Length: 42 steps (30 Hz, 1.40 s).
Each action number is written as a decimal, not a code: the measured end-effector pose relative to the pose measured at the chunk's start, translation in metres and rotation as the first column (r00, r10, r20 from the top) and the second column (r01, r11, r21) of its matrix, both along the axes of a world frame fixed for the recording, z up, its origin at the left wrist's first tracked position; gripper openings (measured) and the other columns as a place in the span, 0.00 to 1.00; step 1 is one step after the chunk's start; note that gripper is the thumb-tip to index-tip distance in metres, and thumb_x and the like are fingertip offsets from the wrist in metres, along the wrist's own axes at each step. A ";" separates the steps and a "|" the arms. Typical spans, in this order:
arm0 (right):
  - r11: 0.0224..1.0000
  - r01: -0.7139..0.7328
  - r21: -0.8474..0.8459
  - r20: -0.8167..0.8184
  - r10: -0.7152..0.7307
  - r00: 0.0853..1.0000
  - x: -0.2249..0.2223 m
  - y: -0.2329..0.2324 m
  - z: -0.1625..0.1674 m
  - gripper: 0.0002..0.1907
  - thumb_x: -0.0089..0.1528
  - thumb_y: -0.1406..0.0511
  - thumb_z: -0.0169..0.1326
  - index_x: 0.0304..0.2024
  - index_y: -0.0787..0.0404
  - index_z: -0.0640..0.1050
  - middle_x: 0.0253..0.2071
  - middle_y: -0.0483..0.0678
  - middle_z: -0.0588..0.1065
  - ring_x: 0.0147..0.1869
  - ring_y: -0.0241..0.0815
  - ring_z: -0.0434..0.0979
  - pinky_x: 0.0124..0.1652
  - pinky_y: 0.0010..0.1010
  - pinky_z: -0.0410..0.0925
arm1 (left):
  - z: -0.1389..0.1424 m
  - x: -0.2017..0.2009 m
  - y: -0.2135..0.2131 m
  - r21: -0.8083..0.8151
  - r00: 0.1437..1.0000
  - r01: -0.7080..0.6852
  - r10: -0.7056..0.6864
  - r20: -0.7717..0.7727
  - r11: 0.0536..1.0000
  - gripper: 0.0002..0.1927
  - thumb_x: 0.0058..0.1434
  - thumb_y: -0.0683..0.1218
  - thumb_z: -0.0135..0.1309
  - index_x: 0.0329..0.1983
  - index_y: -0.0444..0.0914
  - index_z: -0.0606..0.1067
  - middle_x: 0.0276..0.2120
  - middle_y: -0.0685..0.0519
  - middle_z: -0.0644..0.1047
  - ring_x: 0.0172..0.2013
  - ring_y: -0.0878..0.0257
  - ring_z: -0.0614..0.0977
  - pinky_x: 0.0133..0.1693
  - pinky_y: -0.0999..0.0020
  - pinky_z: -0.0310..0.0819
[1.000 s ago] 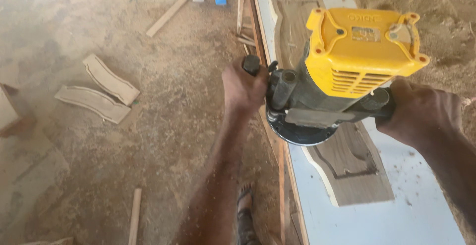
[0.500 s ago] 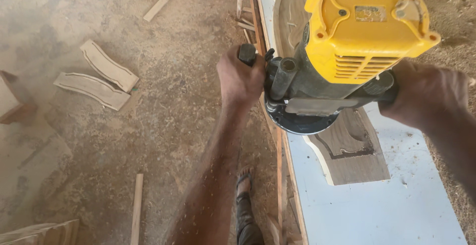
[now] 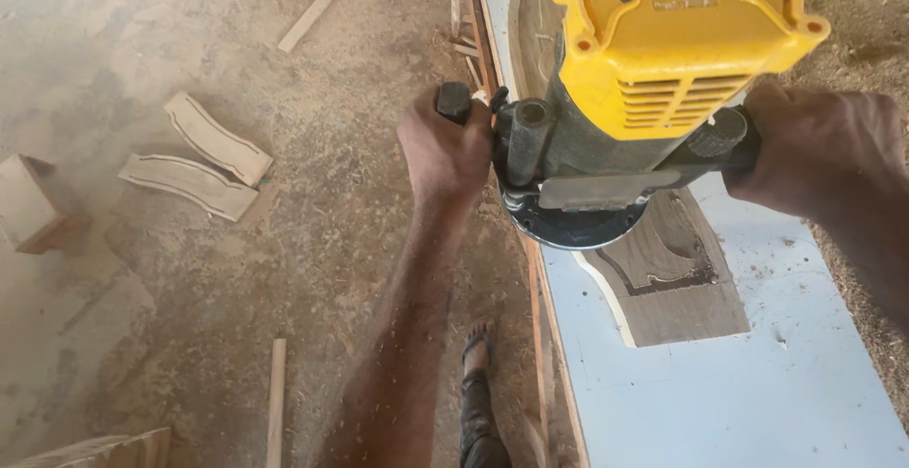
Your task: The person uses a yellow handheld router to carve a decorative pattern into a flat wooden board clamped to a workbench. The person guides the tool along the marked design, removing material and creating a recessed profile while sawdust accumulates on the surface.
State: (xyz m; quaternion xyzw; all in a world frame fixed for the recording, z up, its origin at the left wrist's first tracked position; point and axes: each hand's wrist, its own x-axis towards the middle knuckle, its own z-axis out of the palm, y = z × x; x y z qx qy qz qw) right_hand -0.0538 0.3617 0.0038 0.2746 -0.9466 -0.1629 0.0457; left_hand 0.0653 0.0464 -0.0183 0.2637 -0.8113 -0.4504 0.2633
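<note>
Standing upright on the carved wood panel, the router points down.

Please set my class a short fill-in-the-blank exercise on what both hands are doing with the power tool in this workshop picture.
1. The router gripped by both hands has a motor housing coloured ______.
2. The left hand grips a ______ side handle.
3. The tool's round base rests on a carved ______ panel lying on the pale blue board.
4. Two curved wooden pieces lie on the sawdust-covered ______.

Missing words: yellow; black; wooden; floor
</note>
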 end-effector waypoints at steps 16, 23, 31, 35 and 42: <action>0.980 0.152 0.129 0.144 -0.171 0.975 -0.002 -0.008 0.008 0.16 0.57 0.52 0.62 0.41 0.53 0.78 0.25 0.42 0.75 0.24 0.35 0.76 0.31 0.32 0.72 | -0.004 -0.003 -0.001 -0.074 0.999 0.012 -0.015 -0.029 0.997 0.09 0.54 0.42 0.50 0.19 0.41 0.69 0.16 0.56 0.72 0.17 0.64 0.70 0.22 0.63 0.70; 0.979 0.148 0.140 0.135 -0.167 0.977 0.002 -0.009 0.010 0.21 0.56 0.50 0.64 0.46 0.53 0.77 0.28 0.41 0.75 0.26 0.34 0.75 0.33 0.31 0.71 | -0.008 -0.002 -0.001 -0.088 0.998 0.027 -0.032 -0.061 0.996 0.06 0.51 0.41 0.51 0.20 0.42 0.70 0.17 0.57 0.73 0.17 0.65 0.71 0.23 0.66 0.73; 0.979 0.166 0.121 0.151 -0.184 0.971 0.005 -0.010 0.012 0.21 0.58 0.50 0.64 0.47 0.53 0.78 0.30 0.43 0.76 0.27 0.36 0.78 0.30 0.30 0.73 | -0.007 -0.001 0.001 -0.112 0.996 0.039 -0.047 -0.074 0.993 0.09 0.51 0.45 0.49 0.17 0.40 0.67 0.15 0.56 0.70 0.16 0.63 0.68 0.20 0.63 0.66; 0.984 0.152 0.097 0.147 -0.165 0.975 0.006 -0.009 0.012 0.20 0.58 0.52 0.64 0.47 0.52 0.78 0.30 0.43 0.76 0.29 0.37 0.76 0.29 0.30 0.73 | -0.005 0.000 0.003 -0.081 0.995 0.043 -0.050 -0.086 0.996 0.10 0.51 0.46 0.49 0.16 0.40 0.67 0.14 0.55 0.69 0.16 0.62 0.68 0.21 0.61 0.65; 0.981 0.176 0.085 0.179 -0.189 0.966 0.006 -0.009 0.010 0.20 0.58 0.53 0.64 0.49 0.52 0.77 0.32 0.43 0.76 0.30 0.36 0.78 0.31 0.31 0.73 | -0.007 0.000 0.003 -0.114 0.994 0.041 -0.052 -0.095 0.993 0.10 0.51 0.46 0.49 0.16 0.40 0.69 0.14 0.54 0.70 0.16 0.61 0.70 0.22 0.61 0.66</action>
